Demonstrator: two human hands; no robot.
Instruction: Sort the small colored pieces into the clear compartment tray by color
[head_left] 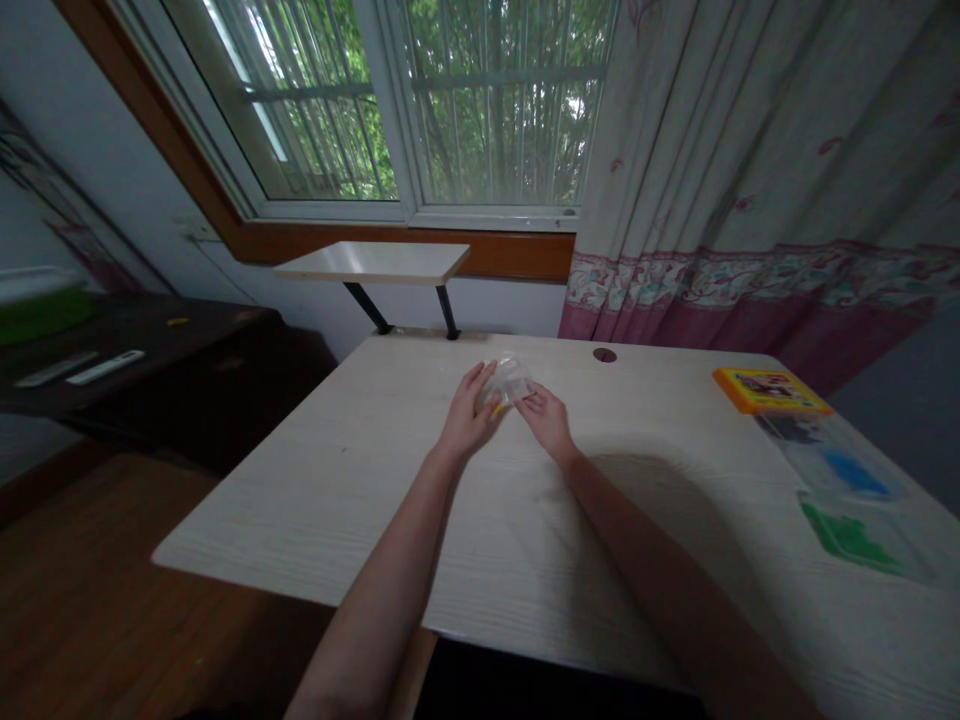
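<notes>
We face a pale desk (360,500). Above its far half, our left hand (469,408) curves, thumb and fingers parted; our right hand (550,422) pinches with fingertips together. Between them—right edge pinched, left side against the parted fingers, their hold unclear to us—is a clear plastic packet (513,378). A tiny yellow piece (497,409) shows by the left thumb.

Floral curtains (735,170) and a desk (322,510) suggest a home.
</notes>
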